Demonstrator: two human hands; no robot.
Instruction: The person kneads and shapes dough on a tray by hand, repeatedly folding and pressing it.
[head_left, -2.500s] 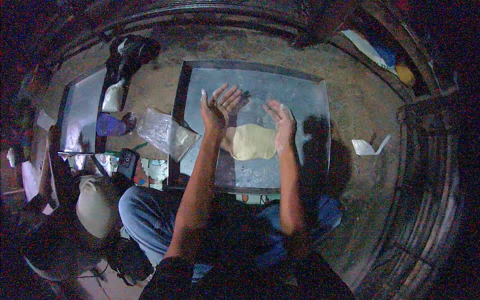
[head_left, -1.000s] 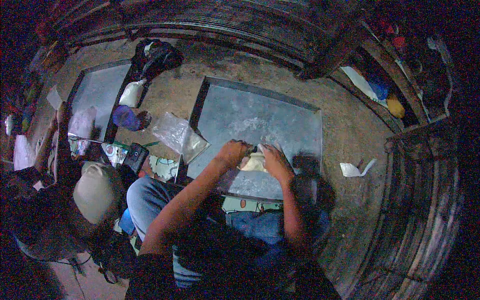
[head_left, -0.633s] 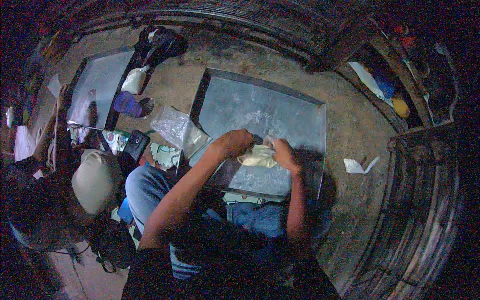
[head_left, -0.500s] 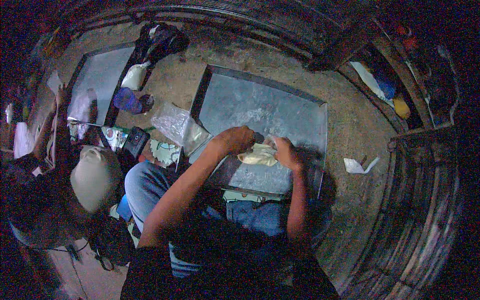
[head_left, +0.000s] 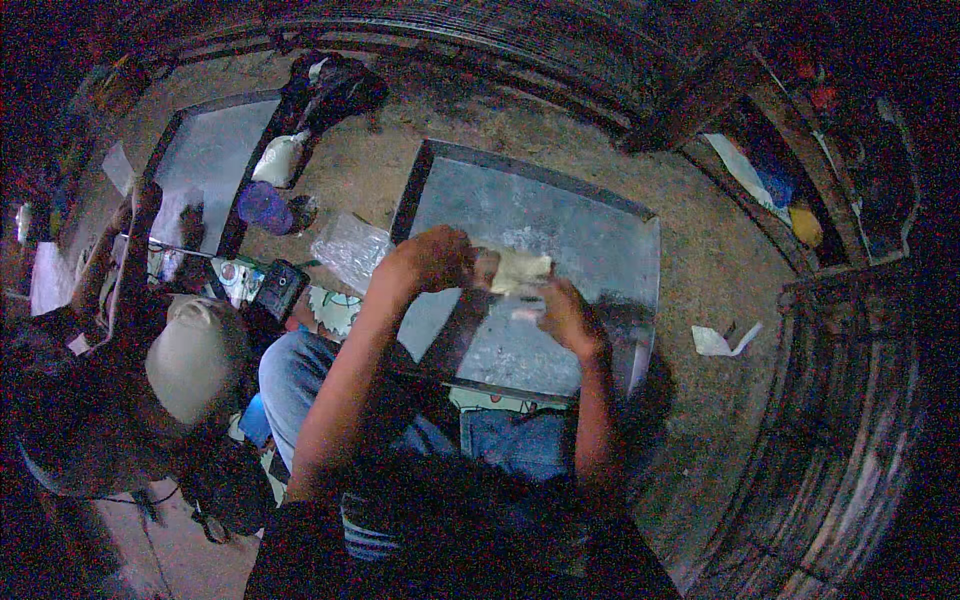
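Note:
Over the metal tray in front of me, a pale cream, soft-looking piece is held up between my hands. Motion blur hides what exactly it is. My left hand is closed, its fingertips pinching the left end of the piece. At the lower right end, my right hand has its fingers bent against it, also blurred. Whitish powder marks the grey tray bottom beneath.
Left of the tray lies a clear plastic bag, with a purple round thing and a white filled bag beyond. A person in a light cap sits at left by another tray. White paper scrap lies right.
Both hands have shifted; the left rose and moved left. The cream piece has lifted away from me and looks more stretched out and blurred between them.

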